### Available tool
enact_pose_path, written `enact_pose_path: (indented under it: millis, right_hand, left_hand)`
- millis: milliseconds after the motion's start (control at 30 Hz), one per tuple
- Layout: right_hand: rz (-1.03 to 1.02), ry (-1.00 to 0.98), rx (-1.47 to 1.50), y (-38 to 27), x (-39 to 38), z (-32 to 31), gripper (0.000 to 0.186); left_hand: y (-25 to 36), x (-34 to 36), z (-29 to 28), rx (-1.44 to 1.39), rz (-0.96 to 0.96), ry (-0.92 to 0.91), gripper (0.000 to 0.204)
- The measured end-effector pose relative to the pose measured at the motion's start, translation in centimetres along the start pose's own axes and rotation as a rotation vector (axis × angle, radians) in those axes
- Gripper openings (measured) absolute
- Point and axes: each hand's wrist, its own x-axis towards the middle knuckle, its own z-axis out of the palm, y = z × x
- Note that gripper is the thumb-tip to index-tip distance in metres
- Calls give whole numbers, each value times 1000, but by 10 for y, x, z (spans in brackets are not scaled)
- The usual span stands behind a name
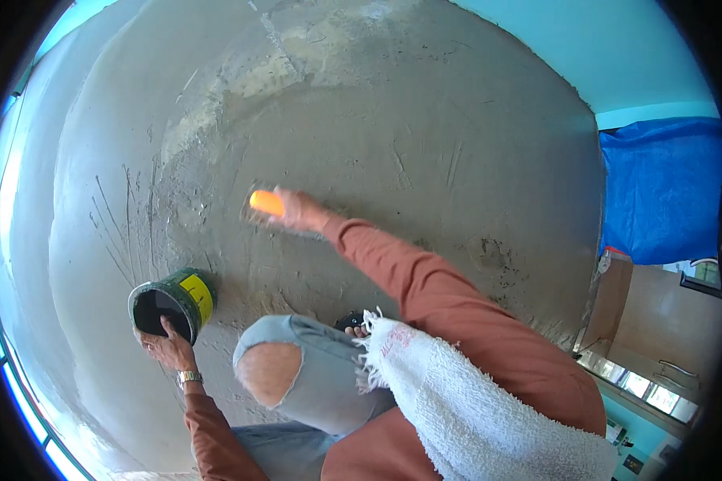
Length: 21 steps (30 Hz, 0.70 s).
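Wet grey cement [425, 160] covers the floor in front of me, with trowel streaks and rough patches. My right hand [301, 211] reaches far forward, closed around the orange handle of a trowel [265, 203]. The trowel's blade lies flat on the cement, smeared grey and hard to make out. At the left, my left hand [167, 346] grips the rim of a dark green bucket [201, 290], thumb inside the mouth. That bucket is tilted, its mouth toward the left and me, and bears a yellow label. Its inside looks dark; the contents cannot be made out.
My bent knee [269, 373] in torn jeans is close to the cement. A white towel [465, 393] hangs from my shoulder. On the right are a blue tarp [662, 192], a turquoise wall [642, 56] and a brown cabinet [658, 321]. Thin splash lines [120, 228] mark the cement beyond the bucket.
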Motion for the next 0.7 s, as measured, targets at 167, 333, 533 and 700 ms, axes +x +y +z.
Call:
enact_pose_path:
  millis: [167, 333, 533, 700]
  right_hand:
    - [-185, 22, -5, -21, -45, 52, 55]
    - [165, 163, 46, 11, -94, -48, 47]
    - [408, 621, -283, 144, -70, -200, 56]
    - [384, 306, -39, 196, -72, -204, 53]
  left_hand:
    - [10, -1, 2, -36, -16, -12, 85]
    - [-7, -2, 1, 0, -33, 12, 85]
    - [-7, 0, 2, 30, 6, 14, 85]
    - [0, 1, 1, 24, -27, -97, 86]
